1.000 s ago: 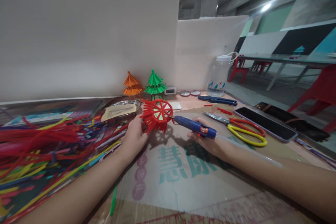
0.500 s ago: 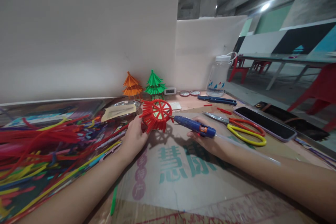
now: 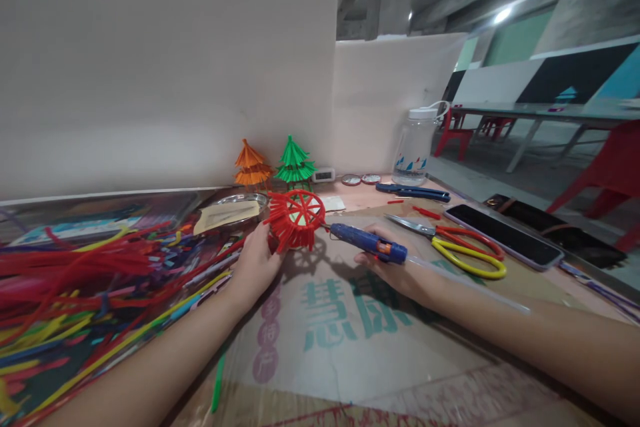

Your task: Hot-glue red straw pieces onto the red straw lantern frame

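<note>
My left hand [image 3: 260, 257] is closed on the lower left edge of a red wheel-shaped piece [image 3: 304, 208], which has spokes inside a ring and a fringe of short red strips, apparently pipe cleaners. In my right hand [image 3: 383, 267] is a blue hot glue gun [image 3: 369, 242], with a long clear glue stick [image 3: 470, 285] trailing from its back along the forearm. The gun's nozzle points left and sits at the right rim of the red piece; whether it touches I cannot tell. The fingers under the gun are partly hidden.
Behind stand an orange tiered roof model [image 3: 251, 163] and a green one [image 3: 295, 163]. Colourful pipe cleaners [image 3: 75, 293] heap at left beside a metal dish [image 3: 257, 203]. Scissors [image 3: 467, 250], a phone [image 3: 505, 235], a blue-handled tool [image 3: 413, 192] and a water bottle [image 3: 415, 147] lie or stand at right.
The red piece has tilted slightly and shifted a little left. The glue gun stays close to its right rim, a touch lower. Both hands keep their holds.
</note>
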The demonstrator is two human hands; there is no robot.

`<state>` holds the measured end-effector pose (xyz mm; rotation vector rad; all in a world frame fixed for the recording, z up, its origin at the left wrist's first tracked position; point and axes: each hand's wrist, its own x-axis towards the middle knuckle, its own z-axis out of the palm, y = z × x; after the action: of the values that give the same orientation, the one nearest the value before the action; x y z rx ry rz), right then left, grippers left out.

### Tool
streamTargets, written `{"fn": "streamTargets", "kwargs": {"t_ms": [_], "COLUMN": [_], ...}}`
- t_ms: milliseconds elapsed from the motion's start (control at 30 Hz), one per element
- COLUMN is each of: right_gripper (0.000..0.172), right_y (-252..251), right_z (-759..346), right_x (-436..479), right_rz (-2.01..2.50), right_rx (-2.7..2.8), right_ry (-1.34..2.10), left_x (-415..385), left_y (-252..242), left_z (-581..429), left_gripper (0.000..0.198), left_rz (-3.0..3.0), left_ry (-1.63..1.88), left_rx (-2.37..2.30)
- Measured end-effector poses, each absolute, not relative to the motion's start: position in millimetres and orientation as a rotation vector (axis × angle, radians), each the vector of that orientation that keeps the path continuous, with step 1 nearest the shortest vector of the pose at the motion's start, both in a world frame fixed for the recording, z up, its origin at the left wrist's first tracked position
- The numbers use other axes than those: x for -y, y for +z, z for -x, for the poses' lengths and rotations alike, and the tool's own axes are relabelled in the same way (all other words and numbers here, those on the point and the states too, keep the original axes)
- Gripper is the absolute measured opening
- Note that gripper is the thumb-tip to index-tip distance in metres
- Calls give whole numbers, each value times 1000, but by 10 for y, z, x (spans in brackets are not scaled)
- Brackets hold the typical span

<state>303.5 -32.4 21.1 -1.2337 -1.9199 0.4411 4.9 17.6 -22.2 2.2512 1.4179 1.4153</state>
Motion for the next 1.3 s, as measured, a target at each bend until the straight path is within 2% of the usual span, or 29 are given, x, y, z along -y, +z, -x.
{"fn": "streamTargets", "kwargs": {"t_ms": [267,433,600,1067,1300], "right_gripper": [24,30,25,33,28], "right_y": [176,275,340,338,374], "right_z": [-3051,-3013,-2973,-2968,-2958], "right_x": [290,372,426,417,434], "right_rz": [1205,1183,1176,1221,1254], "right_rx": [1941,1925,1894,1858,1873], "right_ry": [478,529,641,549,545], "left_x": [-169,-156,-130,-112,-139], "left_y": [-197,-174,-133,-132,-141], "left_z": [-52,-68,-91,-95,-79], "left_gripper": [39,34,32,37,33], "left_rz": [-2254,-2264,-2276,-2319,-2356], "left_ry": [1368,1357,1345,1316,1295], "left_rx": [-1447,-1422,-1450,-1427,-1437]}}
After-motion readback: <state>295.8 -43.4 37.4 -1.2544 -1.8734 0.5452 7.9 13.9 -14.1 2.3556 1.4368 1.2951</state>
